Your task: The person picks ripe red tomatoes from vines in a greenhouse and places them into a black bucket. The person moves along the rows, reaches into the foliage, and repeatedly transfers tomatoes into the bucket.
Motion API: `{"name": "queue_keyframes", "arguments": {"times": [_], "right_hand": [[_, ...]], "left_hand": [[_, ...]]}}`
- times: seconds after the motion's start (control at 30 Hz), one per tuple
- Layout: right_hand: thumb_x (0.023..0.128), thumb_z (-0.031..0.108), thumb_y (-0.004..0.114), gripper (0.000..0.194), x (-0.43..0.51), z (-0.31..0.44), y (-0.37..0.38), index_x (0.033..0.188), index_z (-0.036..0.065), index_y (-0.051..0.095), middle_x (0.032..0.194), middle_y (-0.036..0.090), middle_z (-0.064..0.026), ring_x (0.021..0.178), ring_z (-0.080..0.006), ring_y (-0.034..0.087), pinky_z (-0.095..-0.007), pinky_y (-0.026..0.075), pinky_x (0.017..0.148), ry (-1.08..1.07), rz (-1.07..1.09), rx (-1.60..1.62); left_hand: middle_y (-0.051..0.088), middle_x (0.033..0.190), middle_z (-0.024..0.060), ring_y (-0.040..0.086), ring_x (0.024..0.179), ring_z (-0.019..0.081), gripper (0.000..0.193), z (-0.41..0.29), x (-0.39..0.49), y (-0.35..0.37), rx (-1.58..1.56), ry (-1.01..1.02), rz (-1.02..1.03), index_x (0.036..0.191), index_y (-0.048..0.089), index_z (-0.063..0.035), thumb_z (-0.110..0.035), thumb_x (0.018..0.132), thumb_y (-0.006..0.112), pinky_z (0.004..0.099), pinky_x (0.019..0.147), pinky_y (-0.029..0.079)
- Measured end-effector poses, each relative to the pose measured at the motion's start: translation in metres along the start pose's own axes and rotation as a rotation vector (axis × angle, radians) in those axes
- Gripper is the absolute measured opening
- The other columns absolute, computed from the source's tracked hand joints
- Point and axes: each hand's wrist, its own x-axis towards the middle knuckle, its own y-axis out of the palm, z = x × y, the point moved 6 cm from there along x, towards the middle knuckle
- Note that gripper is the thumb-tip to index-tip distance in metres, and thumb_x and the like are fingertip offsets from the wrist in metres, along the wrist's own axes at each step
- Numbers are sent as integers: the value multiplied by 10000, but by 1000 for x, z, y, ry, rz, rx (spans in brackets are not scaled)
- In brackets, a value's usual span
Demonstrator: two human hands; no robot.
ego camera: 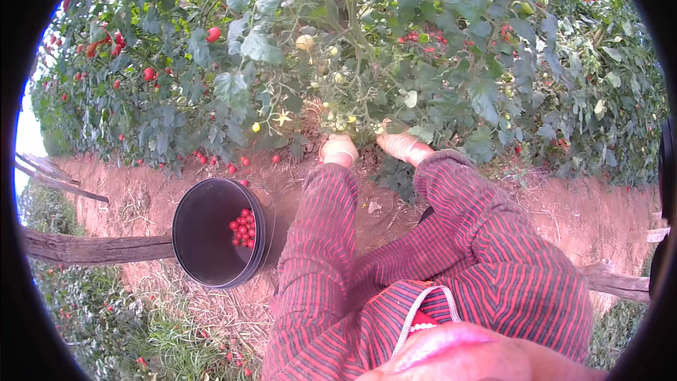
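Both of my hands, in pale gloves, reach into the lower part of a tomato plant (365,53). My left hand (338,147) is by the stems, just below a cluster of small pale green tomatoes (338,121); its fingers are mostly hidden. To its right, my right hand (400,143) touches or nears the foliage, a small pale fruit close to its fingertips. What either hand holds cannot be made out. A black bucket (211,233) with several small red tomatoes (244,228) stands left of my left arm, its mouth tilted in view.
Fallen red tomatoes (231,168) lie on the reddish soil beneath the plants. A wooden pole (100,248) runs behind the bucket on the left, and another wooden piece (616,281) shows at the right. Dense tomato foliage spans the top; grass (180,344) grows at the lower left.
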Motion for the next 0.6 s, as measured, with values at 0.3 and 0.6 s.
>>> {"name": "queue_keyframes", "arguments": {"times": [0.3, 0.6], "right_hand": [[947, 147, 482, 266, -51, 20, -126, 1143, 39, 625, 904, 682, -118, 774, -212, 661, -353, 542, 656, 125, -400, 730], [921, 239, 660, 430, -31, 6, -320, 1280, 22, 563, 977, 652, -56, 614, -87, 566, -234, 455, 517, -6, -775, 1675]], "left_hand": [[665, 1052, 200, 619, 1033, 378, 309, 66, -149, -118, -214, 423, -280, 1085, 662, -76, -290, 881, 572, 439, 910, 484], [466, 1396, 189, 414, 1307, 385, 434, 129, -290, -159, 122, 142, -720, 1150, 617, -137, -286, 755, 718, 581, 1068, 313]]}}
